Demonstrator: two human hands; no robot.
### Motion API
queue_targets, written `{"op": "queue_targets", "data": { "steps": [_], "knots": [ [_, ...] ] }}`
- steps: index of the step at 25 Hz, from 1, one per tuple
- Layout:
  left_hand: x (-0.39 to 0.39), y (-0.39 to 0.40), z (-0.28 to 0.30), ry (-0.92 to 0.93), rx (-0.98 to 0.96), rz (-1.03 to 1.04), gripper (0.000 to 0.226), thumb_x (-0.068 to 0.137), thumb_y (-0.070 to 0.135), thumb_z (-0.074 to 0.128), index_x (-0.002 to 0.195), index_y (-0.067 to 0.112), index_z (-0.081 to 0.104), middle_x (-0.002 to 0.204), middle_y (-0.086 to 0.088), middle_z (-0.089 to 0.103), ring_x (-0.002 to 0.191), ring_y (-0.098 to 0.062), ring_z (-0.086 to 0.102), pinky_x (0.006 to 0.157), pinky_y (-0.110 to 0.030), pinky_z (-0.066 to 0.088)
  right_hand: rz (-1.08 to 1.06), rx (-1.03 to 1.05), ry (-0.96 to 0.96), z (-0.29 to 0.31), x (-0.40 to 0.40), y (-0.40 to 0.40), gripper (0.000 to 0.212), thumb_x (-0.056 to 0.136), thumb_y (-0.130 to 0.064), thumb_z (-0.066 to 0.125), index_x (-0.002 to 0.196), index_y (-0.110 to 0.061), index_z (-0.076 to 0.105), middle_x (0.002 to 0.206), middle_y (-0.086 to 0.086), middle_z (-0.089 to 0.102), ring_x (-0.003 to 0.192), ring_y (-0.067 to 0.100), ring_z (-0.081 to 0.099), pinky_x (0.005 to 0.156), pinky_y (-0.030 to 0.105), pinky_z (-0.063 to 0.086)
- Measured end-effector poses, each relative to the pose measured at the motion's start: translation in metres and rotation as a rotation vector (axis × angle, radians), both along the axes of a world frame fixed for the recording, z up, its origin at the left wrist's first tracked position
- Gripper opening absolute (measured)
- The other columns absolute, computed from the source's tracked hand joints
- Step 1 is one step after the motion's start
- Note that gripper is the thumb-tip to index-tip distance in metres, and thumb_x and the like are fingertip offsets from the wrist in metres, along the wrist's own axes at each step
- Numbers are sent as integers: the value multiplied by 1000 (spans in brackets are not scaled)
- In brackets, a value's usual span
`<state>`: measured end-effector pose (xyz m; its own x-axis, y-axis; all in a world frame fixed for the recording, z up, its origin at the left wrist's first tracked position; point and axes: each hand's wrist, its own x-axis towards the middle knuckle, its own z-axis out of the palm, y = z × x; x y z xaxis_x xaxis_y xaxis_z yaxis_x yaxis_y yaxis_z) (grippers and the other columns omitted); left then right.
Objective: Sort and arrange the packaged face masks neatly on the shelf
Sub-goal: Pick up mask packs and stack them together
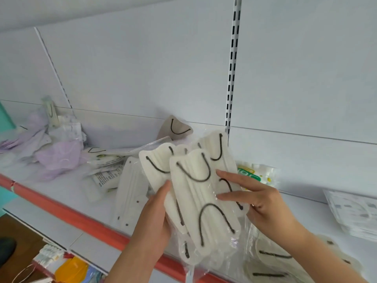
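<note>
1. Left hand [157,213] grips the lower-left edge of a fanned bunch of cream-white folded face masks w/ black ear loops in clear plastic sleeves [195,193]; thumb lies on front, other fingers hidden behind, so can't tell how they lie.
2. Right hand [257,199] holds the bunch's right side, two fingers straight across the front, rest tucked behind.
3. Bunch is held above the white shelf board w/ red front strip [67,213], not resting on it.
4. On the shelf: loose heap of lilac masks [57,156] far left, flat white mask packs w/ printed text [106,174] beside it, a beige mask w/ black loop [177,127] leaning at the back wall, more cream packs [271,260] lower right, a grey-printed pack stack [355,213] far right.
5. Risks, my read: sleeves look slick, fan is uneven, so one pack could slide out the bottom & drop past the red strip to the floor.
6. Setting the bunch down askew on the packs below may muddle types again.
</note>
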<state>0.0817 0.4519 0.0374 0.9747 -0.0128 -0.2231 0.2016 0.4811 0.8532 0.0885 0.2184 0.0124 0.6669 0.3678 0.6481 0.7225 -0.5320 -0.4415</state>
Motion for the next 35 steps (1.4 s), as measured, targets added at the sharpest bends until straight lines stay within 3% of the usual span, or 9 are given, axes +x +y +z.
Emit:
{"op": "queue_targets", "data": {
  "steps": [5, 10, 14, 17, 21, 24, 28, 32, 35],
  "knots": [
    [3, -22, -2, -85, 126, -133, 30, 88, 19, 68, 118, 18, 70, 110, -5, 78, 100, -17, 75, 86, -37, 53, -9, 63, 170, -6, -17, -13, 81, 59, 17, 31, 113, -24, 76, 144, -20, 52, 134, 5, 49, 111, 21, 37],
    [6, -34, -8, -48, 117, -45, 27, 89, 6, 68, 115, 13, 71, 106, -8, 78, 92, -19, 76, 77, -35, 54, 64, 567, 202, 10, -51, -46, 60, 79, 18, 31, 124, -2, 66, 142, 4, 57, 140, 23, 45, 116, 33, 32],
    [5, -58, 2, -119, 57, -175, 29, 95, 32, 64, 121, 20, 70, 113, -4, 77, 104, -19, 74, 94, -42, 53, 52, 217, 229, 9, -53, -36, 48, 95, -5, 33, 130, -14, 65, 147, -7, 53, 140, 13, 44, 113, 31, 35],
    [6, -77, 8, -243, 210, -177, 27, 90, 19, 73, 117, 18, 72, 111, -5, 77, 107, -20, 73, 104, -48, 50, -111, 41, 109, 7, -59, -34, 43, 93, -7, 48, 129, -24, 66, 149, -16, 48, 140, 10, 41, 115, 37, 33],
    [2, -95, 12, -449, 286, -285, 23, 83, 16, 80, 104, 26, 77, 109, -1, 78, 107, -17, 72, 99, -39, 53, -175, 466, 158, 31, -80, -52, 78, 91, -23, 64, 156, -29, 21, 160, -14, 28, 144, 9, 36, 116, 37, 35],
    [-10, -111, -1, -532, 535, -523, 33, 77, 31, 84, 107, 31, 72, 102, 14, 78, 98, -3, 72, 87, -28, 56, -101, 614, 391, 30, -82, -67, 103, 82, -37, 77, 155, -45, 5, 142, -9, 53, 134, 12, 49, 117, 47, 32],
    [-20, -130, -16, -601, 661, -621, 26, 87, 20, 76, 110, 30, 74, 106, 5, 78, 102, -12, 74, 94, -44, 57, -96, 780, 550, 27, -90, -76, 73, 84, -11, 75, 148, -19, 41, 109, 2, 72, 107, 19, 68, 97, 34, 51],
    [-25, -153, -7, -714, 694, -758, 37, 81, 29, 77, 117, 30, 69, 107, 12, 77, 104, -6, 72, 89, -29, 58, -137, 794, 548, 34, -111, -87, 22, 84, -11, 74, 106, -8, 72, 102, 10, 75, 100, 25, 72, 86, 35, 56],
    [-33, -179, -6, -695, 693, -807, 46, 70, 37, 79, 114, 33, 66, 103, 17, 77, 98, -3, 73, 86, -26, 58, -261, 1185, 404, 35, -129, -102, 21, 78, -17, 74, 98, -11, 75, 97, 10, 75, 96, 25, 72, 81, 36, 57]
  ]
}}
